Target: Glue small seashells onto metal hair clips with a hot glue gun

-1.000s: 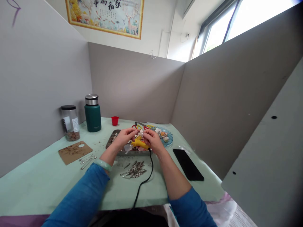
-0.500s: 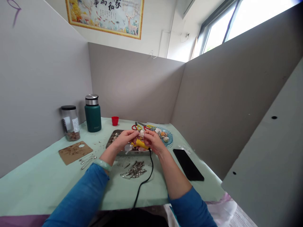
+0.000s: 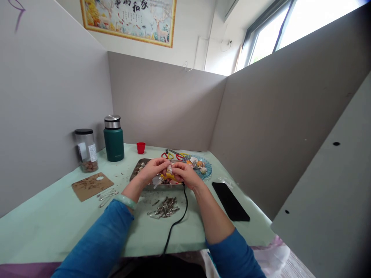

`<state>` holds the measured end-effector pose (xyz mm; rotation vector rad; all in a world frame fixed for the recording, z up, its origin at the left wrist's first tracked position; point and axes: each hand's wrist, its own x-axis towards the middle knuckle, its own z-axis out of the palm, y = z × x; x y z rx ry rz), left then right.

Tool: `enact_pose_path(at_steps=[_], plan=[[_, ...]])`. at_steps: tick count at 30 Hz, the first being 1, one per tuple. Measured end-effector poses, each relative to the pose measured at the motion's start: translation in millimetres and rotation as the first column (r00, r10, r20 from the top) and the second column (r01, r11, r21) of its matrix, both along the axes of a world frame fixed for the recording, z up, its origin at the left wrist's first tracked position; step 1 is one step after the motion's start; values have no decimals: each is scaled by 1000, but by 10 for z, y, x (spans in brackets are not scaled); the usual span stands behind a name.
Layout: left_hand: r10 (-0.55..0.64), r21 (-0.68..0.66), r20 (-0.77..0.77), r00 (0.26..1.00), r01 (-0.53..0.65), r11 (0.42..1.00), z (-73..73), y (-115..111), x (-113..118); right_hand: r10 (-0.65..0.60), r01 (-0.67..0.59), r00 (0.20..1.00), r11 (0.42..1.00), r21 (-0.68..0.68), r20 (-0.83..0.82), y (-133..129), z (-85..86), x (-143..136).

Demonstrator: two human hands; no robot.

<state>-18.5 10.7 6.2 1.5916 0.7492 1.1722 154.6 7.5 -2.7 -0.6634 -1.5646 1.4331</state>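
Over the metal tray (image 3: 174, 187), my left hand (image 3: 153, 170) and my right hand (image 3: 188, 174) meet fingertip to fingertip. Both pinch a small whitish shell (image 3: 169, 168), partly covered by the fingers. Just below them lies a yellow hot glue gun (image 3: 168, 176) with a clear nozzle end toward the left; its black cord (image 3: 182, 216) runs down to the table's front edge. Several shells lie in the tray, mostly hidden behind my hands. In front of the tray sits a pile of small metal clips (image 3: 166, 208).
A blue plate (image 3: 208, 174) of shells stands right of the tray, with pliers (image 3: 167, 155) behind. A black phone-like slab (image 3: 231, 202) lies right. At left are a green flask (image 3: 113, 139), a jar (image 3: 87, 151), cardboard (image 3: 92, 187), large safety pins (image 3: 107, 197) and a red cup (image 3: 140, 148).
My right hand has shifted slightly left and down, its fingers now covering more of the shell and the glue gun. The shell has dropped a little to the left. My left hand stays nearly still.
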Motion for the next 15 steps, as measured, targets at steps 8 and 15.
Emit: enact_pose_path(at_steps=[8,15], plan=[[-4,-14,10,1000,5,1000,11,-5,0,-27,27,999,1000,15,-41,5,13,6],[-49,-14,-8,999,49,999,6,-24,-6,-50,52,994,998,26,-93,12,25,32]])
